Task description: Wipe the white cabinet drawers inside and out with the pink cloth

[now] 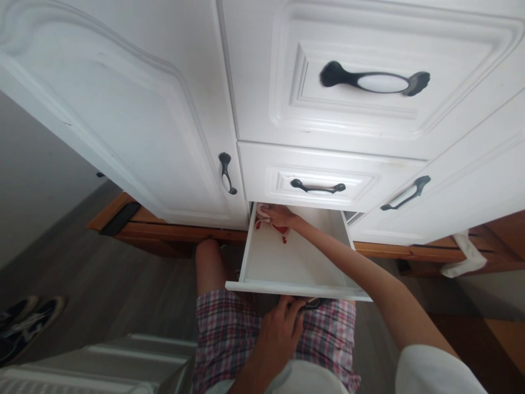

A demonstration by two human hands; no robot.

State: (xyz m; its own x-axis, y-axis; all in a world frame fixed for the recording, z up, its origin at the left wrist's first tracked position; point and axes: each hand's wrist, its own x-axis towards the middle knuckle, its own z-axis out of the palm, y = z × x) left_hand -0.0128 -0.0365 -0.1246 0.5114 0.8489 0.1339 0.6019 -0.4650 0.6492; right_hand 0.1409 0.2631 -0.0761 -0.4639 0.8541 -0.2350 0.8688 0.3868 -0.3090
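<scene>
A white drawer [303, 262] is pulled out from the bottom of a white cabinet, over my lap. My right hand [279, 215] reaches into its back left corner, fingers closed on a pale pink and red cloth [262, 218]. Part of the cloth hangs down toward the drawer floor, and the hand covers some of it. My left hand [279, 325] is at the outside of the drawer front, its fingers curled at the dark drawer handle [312, 304]. Most of that handle is hidden by the fingers and the drawer edge.
Closed drawers with dark handles [318, 187] rise above, between cabinet doors [197, 180]. A wooden ledge [172, 232] runs under the cabinet. A white sock-like cloth [465, 257] hangs over wood at right. Shoes [30, 325] lie on the floor at left, near a white slatted object [123, 361].
</scene>
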